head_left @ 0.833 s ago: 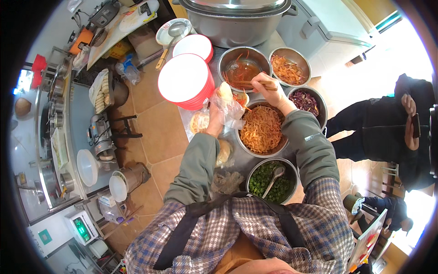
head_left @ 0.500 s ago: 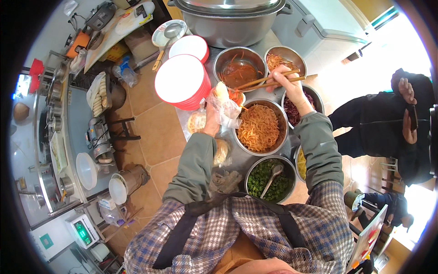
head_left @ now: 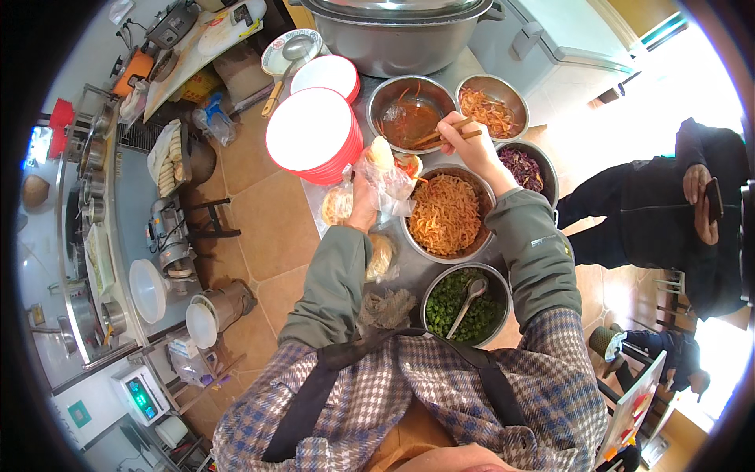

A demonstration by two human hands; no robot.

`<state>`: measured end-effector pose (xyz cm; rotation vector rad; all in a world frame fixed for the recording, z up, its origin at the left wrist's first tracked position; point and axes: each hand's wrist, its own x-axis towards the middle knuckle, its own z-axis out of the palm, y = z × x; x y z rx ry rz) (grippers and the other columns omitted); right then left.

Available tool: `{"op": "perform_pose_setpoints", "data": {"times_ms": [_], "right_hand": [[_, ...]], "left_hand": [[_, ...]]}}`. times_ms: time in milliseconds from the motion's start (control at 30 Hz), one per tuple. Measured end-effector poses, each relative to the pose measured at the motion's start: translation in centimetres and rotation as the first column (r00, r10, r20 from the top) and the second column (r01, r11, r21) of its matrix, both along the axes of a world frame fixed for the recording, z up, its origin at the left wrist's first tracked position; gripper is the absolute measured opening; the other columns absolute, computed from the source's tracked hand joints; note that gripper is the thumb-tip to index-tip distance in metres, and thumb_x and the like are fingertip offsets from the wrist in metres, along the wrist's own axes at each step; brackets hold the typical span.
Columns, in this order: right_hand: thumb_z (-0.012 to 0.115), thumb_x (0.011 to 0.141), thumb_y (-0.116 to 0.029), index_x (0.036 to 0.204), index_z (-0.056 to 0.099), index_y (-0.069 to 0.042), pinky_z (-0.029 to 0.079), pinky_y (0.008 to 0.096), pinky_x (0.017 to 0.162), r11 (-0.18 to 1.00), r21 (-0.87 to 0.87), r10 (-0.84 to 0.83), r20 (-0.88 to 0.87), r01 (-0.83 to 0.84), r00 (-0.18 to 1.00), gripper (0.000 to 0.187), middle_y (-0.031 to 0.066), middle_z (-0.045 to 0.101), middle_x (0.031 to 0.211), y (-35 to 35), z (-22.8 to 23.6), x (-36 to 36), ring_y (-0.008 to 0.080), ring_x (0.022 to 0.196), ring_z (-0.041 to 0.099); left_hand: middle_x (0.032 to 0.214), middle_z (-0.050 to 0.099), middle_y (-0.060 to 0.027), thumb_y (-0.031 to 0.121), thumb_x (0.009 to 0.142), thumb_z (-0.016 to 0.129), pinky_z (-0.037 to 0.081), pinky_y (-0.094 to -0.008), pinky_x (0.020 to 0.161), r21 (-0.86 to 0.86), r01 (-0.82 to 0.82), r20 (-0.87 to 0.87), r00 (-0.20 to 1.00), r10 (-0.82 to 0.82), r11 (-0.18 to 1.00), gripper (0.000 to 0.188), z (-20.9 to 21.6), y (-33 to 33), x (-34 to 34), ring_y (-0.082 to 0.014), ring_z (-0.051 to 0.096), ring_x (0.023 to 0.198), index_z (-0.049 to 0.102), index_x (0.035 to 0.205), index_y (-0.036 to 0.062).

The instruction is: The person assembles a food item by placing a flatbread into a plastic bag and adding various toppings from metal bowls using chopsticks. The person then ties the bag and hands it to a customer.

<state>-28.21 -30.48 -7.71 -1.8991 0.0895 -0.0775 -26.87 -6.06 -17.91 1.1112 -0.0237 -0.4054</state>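
Metal table (head_left: 411, 271) — bowl of reddish liquid (head_left: 384, 99), bowl of orange shreds (head_left: 484, 201), bowl of greens (head_left: 501, 299), red-and-white bowl stack (head_left: 313, 130).

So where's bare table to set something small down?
A small patch of table between bagged bread, the bowl of orange shreds and the greens bowl; a sliver between pot and sauce bowl. Crowded: left hand beside red bowls, right hand at sauce bowl.

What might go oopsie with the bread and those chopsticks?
Drips might fall: the chopsticks in the right hand are over the reddish liquid. The bread could slip, since the left hand holds it in crinkly plastic. And the stack of red and white bowls might get bumped, because it stands right beside that hand.
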Motion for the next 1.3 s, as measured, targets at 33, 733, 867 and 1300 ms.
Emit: {"op": "perform_pose_setpoints", "data": {"times_ms": [33,733,867,1300], "right_hand": [[0.060,0.101,-0.022,0.097,0.065,-0.002,0.054,0.0307,0.065,0.992,0.125,0.015,-0.027,-0.011,1.000,0.021,0.0066,0.068,0.088,-0.1,0.7,-0.1,0.0157,0.068,0.068],[0.055,0.100,-0.018,0.108,0.053,0.002,0.058,0.0320,0.044,0.492,0.501,-0.783,-0.103,0.712,0.614,0.021,0.0152,0.063,0.085,-16.8,-8.9,1.6,0.0267,0.051,0.066],[0.058,0.100,-0.016,0.099,0.052,0.007,0.060,0.0357,0.045,0.412,0.634,-0.817,-0.060,0.655,0.573,0.024,0.0238,0.066,0.080,-16.1,-10.0,2.3,0.0313,0.055,0.070],[0.055,0.101,-0.020,0.094,0.049,0.000,0.064,0.0400,0.056,0.274,0.767,-0.846,-0.096,0.580,0.525,0.022,0.0203,0.063,0.081,-17.5,-7.4,-1.7,0.0350,0.063,0.071]], "left_hand": [[0.134,0.052,-0.0072,0.011,0.091,0.067,0.051,-0.0364,0.098,-0.015,0.011,-0.023,1.000,-0.012,1.000,0.064,0.0,0.0,-0.1,-0.0199,0.056,0.120,0.037,0.147,0.0099],[0.128,0.060,-0.0122,0.035,0.104,0.051,0.055,-0.0440,0.096,-0.161,0.187,0.130,0.977,-0.167,0.969,0.047,5.4,-3.1,0.4,-0.0270,0.064,0.113,0.044,0.142,0.0078],[0.133,0.058,-0.0147,0.031,0.103,0.053,0.054,-0.0468,0.099,-0.147,0.210,0.214,0.961,-0.176,0.967,0.047,6.8,-5.6,2.2,-0.0308,0.062,0.118,0.043,0.142,0.0065],[0.135,0.054,-0.0082,0.020,0.089,0.073,0.044,-0.0345,0.107,-0.099,0.358,0.329,0.892,-0.309,0.928,0.070,5.6,-11.7,6.9,-0.0201,0.052,0.126,0.038,0.148,0.0069]]}}
